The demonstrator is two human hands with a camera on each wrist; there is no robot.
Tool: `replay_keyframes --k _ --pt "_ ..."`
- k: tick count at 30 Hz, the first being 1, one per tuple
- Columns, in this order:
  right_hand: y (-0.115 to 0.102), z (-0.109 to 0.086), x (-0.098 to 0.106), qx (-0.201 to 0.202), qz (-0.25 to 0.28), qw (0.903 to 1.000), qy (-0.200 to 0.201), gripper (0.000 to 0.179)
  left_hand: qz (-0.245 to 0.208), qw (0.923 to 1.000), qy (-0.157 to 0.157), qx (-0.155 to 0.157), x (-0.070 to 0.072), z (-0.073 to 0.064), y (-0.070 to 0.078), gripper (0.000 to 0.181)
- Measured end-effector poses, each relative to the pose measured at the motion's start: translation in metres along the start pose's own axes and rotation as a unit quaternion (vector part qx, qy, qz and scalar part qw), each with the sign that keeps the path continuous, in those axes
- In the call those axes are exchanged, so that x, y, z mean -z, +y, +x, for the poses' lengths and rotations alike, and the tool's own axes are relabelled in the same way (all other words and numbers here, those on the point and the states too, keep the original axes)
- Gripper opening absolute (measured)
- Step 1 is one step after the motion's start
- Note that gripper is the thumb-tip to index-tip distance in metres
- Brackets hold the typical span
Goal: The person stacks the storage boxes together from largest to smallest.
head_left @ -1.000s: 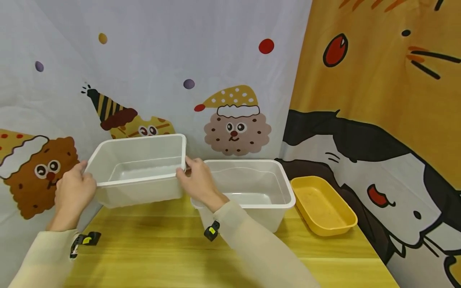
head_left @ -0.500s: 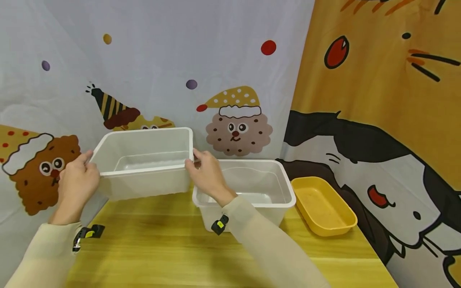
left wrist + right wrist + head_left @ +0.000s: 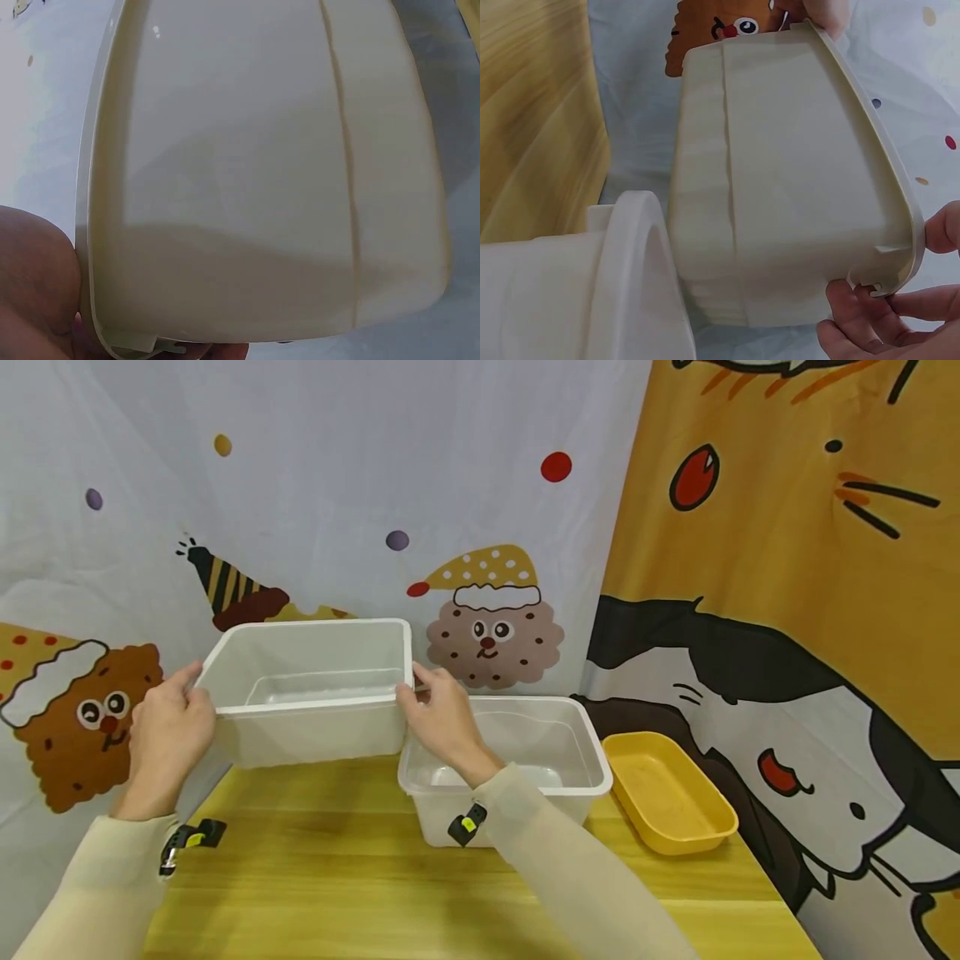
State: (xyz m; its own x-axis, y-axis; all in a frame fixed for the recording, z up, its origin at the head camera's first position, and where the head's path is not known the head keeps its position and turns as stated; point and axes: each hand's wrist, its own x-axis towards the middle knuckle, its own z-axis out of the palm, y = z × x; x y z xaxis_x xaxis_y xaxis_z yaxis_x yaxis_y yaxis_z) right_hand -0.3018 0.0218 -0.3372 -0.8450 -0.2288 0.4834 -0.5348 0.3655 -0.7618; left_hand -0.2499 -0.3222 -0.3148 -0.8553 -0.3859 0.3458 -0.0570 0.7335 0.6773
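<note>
A white plastic bin is held up above the table by both hands, tilted slightly, its inside showing in the head view. My left hand grips the rim at its left end. At the right end my right hand pinches the rim, thumb on top and fingers beneath, as the right wrist view of the hand shows. The left wrist view is mostly filled by the bin's outer wall. Beside the raised bin, a second white bin stands on the table, partly hidden by my right wrist and hand.
A shallow yellow tray lies on the wooden table, right of the standing bin and close to the table's right edge. Behind hangs a white cloth with cartoon prints; an orange printed cloth covers the right side.
Both hands have lifted the held bin a little and shifted it to the right, nearer the standing bin. The standing bin and yellow tray keep their places.
</note>
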Motion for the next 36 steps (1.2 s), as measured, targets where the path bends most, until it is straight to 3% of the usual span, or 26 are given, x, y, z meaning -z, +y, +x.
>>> replay_keyframes --k 18,36 --pt "-0.008 -0.001 0.034 -0.014 0.006 0.9991 0.039 0.055 -0.023 0.9996 -0.012 -0.014 0.002 -0.01 0.035 0.067" --pt "0.012 -0.014 0.094 -0.017 -0.01 0.9972 0.072 0.047 -0.078 0.9931 -0.023 -0.084 -0.034 -0.027 0.072 0.062"
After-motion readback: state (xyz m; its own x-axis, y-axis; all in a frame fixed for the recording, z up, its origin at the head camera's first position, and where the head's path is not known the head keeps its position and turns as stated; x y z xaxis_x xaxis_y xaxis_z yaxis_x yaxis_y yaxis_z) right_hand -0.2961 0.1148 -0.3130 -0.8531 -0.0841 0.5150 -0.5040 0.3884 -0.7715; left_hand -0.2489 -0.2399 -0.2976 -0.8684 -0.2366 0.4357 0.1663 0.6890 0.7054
